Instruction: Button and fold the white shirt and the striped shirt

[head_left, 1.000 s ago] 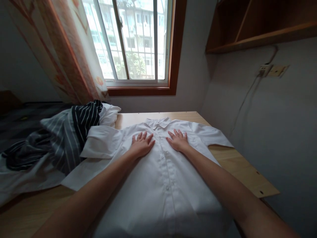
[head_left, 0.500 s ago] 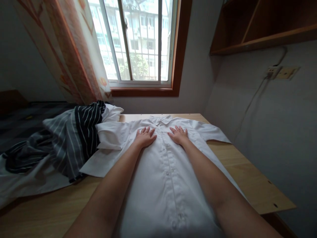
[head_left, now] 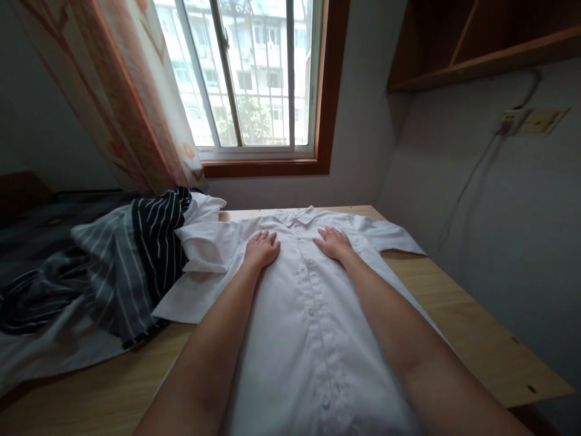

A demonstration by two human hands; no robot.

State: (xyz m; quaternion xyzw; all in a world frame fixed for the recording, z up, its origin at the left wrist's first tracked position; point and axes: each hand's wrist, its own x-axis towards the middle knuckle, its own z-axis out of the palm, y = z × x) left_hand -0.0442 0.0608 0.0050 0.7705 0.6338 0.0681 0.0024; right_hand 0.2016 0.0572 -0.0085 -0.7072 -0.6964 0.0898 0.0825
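Observation:
A white button-up shirt (head_left: 290, 339) lies front side up on the wooden table (head_left: 454, 303), its collar (head_left: 297, 216) toward the window. My left hand (head_left: 262, 248) rests flat on the chest, left of the button line, fingers stretched out. On the other side of the buttons, my right hand (head_left: 333, 243) lies palm down with its fingers spread. Neither hand grips the cloth. One sleeve (head_left: 397, 236) reaches out to the right; the other (head_left: 209, 245) lies bunched at the left. Parts of the shirt are hidden under my forearms.
A heap of black, grey and white striped clothing (head_left: 136, 260) lies at the left, against the shirt's left sleeve. Behind the table are a window (head_left: 254, 79) and a curtain (head_left: 145, 109). A shelf (head_left: 490, 54) and a socket with a cord (head_left: 512, 121) are on the right wall.
My hands have moved slightly apart across the chest, the left one leftward and the right one rightward. The left fingers are closer together. The camera view has shifted a little.

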